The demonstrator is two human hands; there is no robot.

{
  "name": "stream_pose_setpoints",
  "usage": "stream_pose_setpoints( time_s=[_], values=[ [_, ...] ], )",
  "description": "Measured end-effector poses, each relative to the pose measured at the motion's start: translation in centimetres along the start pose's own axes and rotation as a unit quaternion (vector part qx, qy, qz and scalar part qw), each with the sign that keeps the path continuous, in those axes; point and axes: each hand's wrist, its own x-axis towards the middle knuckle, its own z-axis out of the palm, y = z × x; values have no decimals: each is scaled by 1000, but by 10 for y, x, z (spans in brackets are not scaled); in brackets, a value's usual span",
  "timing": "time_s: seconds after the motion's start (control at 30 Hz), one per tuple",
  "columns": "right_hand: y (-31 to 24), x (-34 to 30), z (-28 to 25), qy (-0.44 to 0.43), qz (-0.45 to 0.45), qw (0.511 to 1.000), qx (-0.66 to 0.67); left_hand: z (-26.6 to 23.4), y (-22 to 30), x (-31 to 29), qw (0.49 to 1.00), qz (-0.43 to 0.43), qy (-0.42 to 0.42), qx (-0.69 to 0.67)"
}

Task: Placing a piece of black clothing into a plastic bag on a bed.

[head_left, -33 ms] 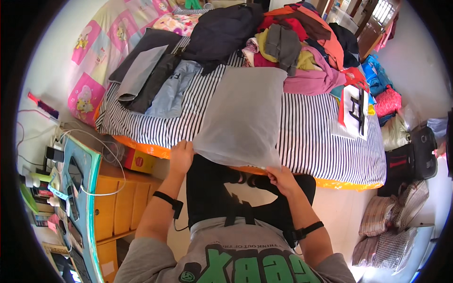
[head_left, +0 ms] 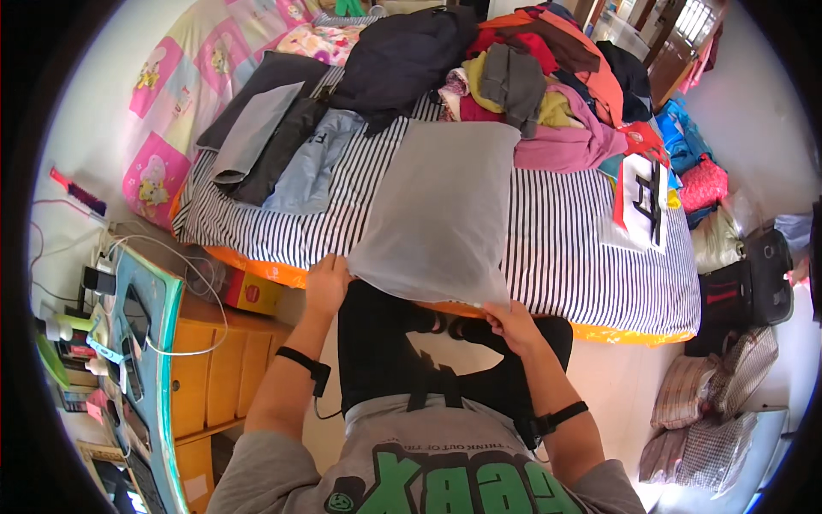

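Observation:
A translucent frosted plastic bag [head_left: 441, 201] lies flat over the front edge of the bed, with its near edge stretched between my hands. My left hand [head_left: 329, 284] is closed on the bag's near left corner. At the near right corner, my right hand [head_left: 510, 325] pinches the bag between thumb and fingers. The bag's far end rests on the striped sheet [head_left: 556, 240], close to a heap of clothes. Whether anything lies inside the bag cannot be made out clearly; it looks flat.
Folded plastic bags [head_left: 317, 163] lie left of the frosted bag. Behind are a dark jacket [head_left: 402, 64] and a clothes heap [head_left: 574, 128]. A white paper bag [head_left: 642, 204] sits on the bed's right side. A desk [head_left: 137, 291] stands left; packed bags [head_left: 719, 377] line the right wall.

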Motion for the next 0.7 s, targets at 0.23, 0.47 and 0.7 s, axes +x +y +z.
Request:
stream_pose_setpoints(
  time_s=[0.23, 0.47, 0.7],
  values=[
    [-9, -4, 3, 49, 24, 991, -119, 24, -14, -11, 997, -36, -53, -54],
    [1, -1, -1, 48, 12, 996, -69, 37, -14, -10, 912, -239, -97, -319],
    [-4, 0, -13, 19, -11, 997, -70, 50, -31, -23, 909, -229, -122, -326]
  ],
)
